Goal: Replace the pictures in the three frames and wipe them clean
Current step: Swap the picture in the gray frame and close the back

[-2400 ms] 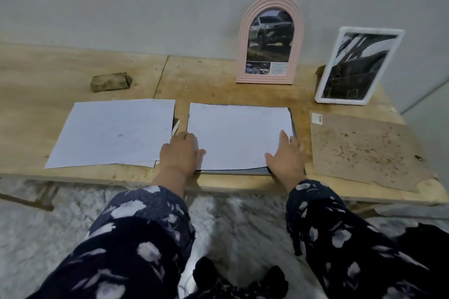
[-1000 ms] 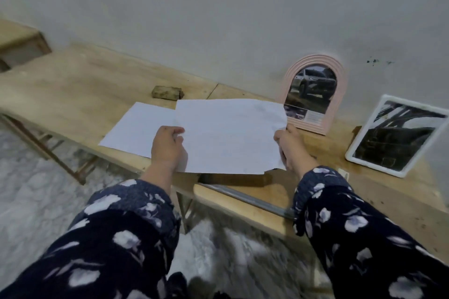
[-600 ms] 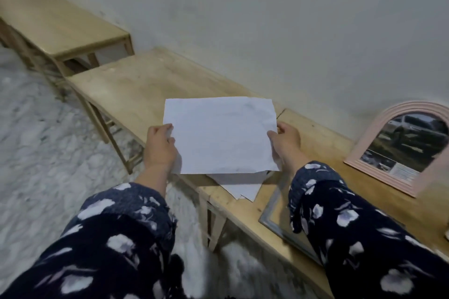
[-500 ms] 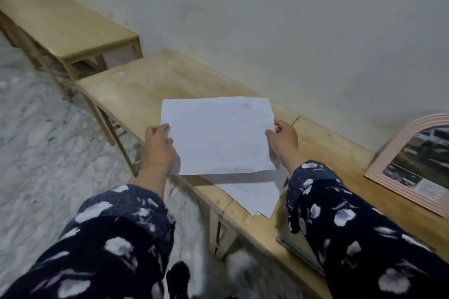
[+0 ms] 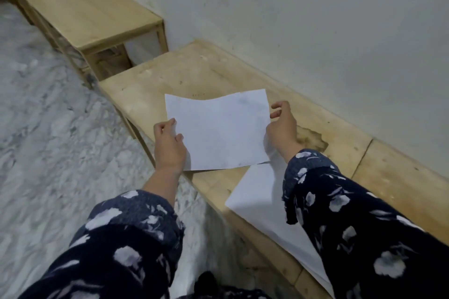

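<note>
Now the left hand [image 5: 169, 147] pinches the near left edge of a white sheet of paper [image 5: 218, 130], thumb on top and fingers curled under it. The right hand [image 5: 281, 128] sits at the sheet's right edge with its fingers spread loose and half open, the upper fingers lifted off the paper; whether the palm or thumb grips the edge cannot be told. The sheet hangs just above the wooden bench [image 5: 209, 75], its far edge sagging in a shallow wave. A second white sheet [image 5: 262, 201] lies flat on the bench nearer the body, partly under the right forearm in its dark floral sleeve [image 5: 352, 221]. Beyond the bench's left end stands a taller wooden table [image 5: 80, 12] against the pale wall [image 5: 315, 19], and marbled flooring [image 5: 48, 141] fills the left.
</note>
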`<control>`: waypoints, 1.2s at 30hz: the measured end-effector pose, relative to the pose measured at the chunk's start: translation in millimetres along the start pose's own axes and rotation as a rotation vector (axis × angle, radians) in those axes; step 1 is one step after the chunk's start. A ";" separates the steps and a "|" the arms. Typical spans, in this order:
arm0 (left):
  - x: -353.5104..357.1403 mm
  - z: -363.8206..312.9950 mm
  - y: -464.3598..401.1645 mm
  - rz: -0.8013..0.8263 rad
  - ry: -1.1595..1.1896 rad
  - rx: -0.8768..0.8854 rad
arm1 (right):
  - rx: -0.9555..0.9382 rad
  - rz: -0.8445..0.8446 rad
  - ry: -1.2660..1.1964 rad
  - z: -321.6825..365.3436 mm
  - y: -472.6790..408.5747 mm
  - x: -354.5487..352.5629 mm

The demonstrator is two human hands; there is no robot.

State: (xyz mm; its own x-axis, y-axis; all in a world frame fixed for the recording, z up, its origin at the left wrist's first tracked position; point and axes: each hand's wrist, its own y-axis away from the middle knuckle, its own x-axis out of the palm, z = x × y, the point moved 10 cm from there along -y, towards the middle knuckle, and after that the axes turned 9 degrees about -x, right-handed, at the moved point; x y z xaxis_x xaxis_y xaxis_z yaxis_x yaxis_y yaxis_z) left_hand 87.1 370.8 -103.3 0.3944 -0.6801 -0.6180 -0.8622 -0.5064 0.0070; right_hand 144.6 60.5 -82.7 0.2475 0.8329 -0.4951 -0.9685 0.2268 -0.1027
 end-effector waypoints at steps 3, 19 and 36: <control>8.6 15.4 -10.3 0.001 0.029 -0.037 | -0.045 0.085 0.139 -7.7 -18.7 30.0; 47.3 50.4 -13.6 0.085 -0.776 -0.176 | -0.279 0.557 0.930 -40.2 -7.9 103.9; 173.8 -72.9 91.1 0.486 -0.863 0.406 | 0.259 0.285 0.698 -122.8 92.3 -109.5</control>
State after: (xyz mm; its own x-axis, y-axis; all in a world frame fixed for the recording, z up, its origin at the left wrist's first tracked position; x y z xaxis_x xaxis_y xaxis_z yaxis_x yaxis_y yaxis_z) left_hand 100.2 167.8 -152.8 -0.2409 -0.0761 -0.9676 -0.9703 0.0404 0.2384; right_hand 24.8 -71.8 -143.9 -0.1655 0.3873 -0.9070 -0.9339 0.2341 0.2703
